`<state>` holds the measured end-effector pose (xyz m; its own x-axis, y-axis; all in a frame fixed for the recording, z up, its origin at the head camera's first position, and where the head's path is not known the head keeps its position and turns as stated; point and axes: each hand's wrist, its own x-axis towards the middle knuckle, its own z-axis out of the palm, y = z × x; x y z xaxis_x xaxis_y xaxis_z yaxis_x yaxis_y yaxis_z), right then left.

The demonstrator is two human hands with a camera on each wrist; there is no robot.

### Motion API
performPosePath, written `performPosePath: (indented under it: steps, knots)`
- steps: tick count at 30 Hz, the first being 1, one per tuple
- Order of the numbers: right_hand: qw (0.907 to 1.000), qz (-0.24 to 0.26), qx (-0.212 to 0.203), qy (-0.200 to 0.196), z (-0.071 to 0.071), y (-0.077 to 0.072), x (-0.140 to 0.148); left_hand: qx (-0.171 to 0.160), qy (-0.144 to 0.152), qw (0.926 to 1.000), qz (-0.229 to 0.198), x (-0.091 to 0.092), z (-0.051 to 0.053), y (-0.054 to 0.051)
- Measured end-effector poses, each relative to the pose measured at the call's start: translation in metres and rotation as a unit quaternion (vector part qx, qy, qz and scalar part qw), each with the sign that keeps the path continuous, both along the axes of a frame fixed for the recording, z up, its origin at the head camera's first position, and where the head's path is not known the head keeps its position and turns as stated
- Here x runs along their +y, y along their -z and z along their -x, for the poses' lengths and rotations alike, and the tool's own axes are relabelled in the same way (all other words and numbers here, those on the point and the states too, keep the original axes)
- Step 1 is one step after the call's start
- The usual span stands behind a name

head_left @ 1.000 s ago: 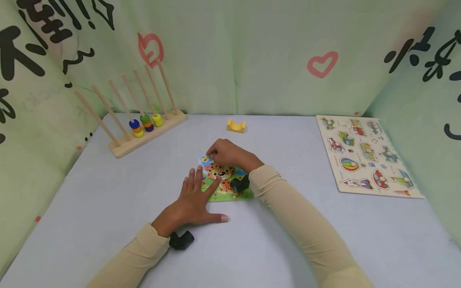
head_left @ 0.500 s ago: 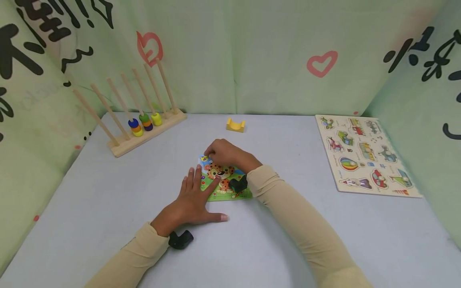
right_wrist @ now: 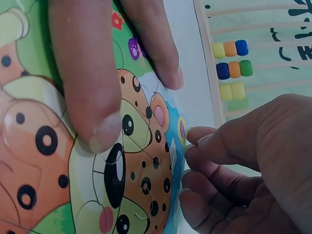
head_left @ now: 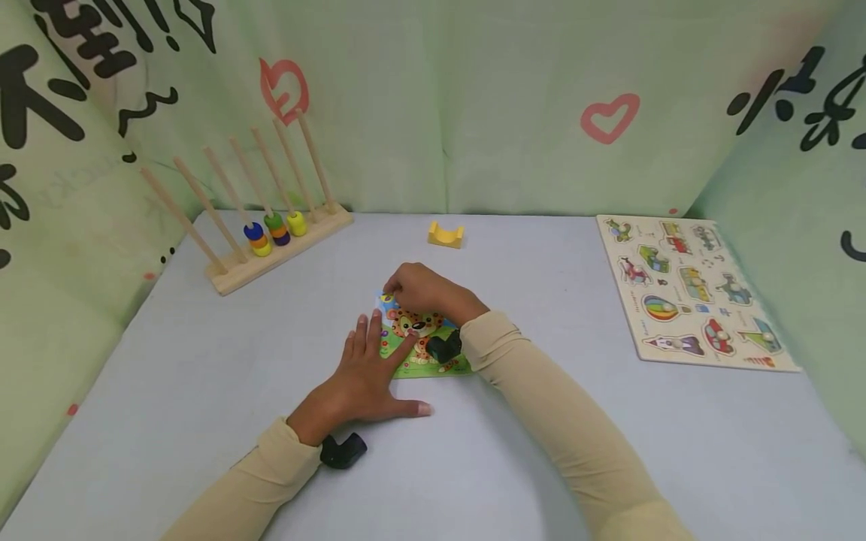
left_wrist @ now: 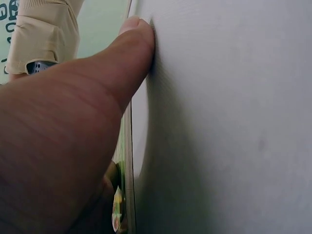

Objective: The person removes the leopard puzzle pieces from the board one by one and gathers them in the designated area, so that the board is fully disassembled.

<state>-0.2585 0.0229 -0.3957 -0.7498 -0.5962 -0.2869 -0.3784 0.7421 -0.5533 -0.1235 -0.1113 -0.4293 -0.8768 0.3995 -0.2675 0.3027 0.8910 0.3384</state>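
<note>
Puzzle (head_left: 419, 325) lies under the spread fingers of the left hand (head_left: 365, 379), which should press it firmly flat, while the right hand (head_left: 426, 289), curled at the edge just beyond, whether pinching I cannot tell, probably needs only light, even pressure.

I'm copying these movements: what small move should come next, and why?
Perhaps pry gently at the puzzle, at its far-left corner, with the right hand: it is curled at that edge, while the left hand rests partly on the puzzle, which should help steady it.
</note>
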Motion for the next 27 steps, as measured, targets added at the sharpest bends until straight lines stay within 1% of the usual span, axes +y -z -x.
performPosePath:
  steps: [7,15,18,23,27]
  knots:
    - [0.9999,0.007,-0.004,0.011,0.0,0.0,0.001,-0.002,0.001,1.0,-0.002,0.0,0.0,0.0]
    - [0.9998,0.021,-0.005,0.004,0.001,-0.001,0.005,0.009,0.002,0.9999,-0.004,-0.001,-0.001,0.001]
    - [0.9994,0.032,-0.008,0.001,0.003,-0.001,0.008,0.008,0.001,1.0,-0.005,0.0,-0.001,-0.001]
    - [0.9978,0.063,-0.02,-0.005,0.006,0.002,0.012,0.002,-0.002,1.0,-0.001,0.001,0.0,-0.003]
    - [0.9965,0.079,-0.027,-0.007,0.009,0.006,0.016,0.001,0.0,1.0,0.001,0.001,0.0,-0.003]
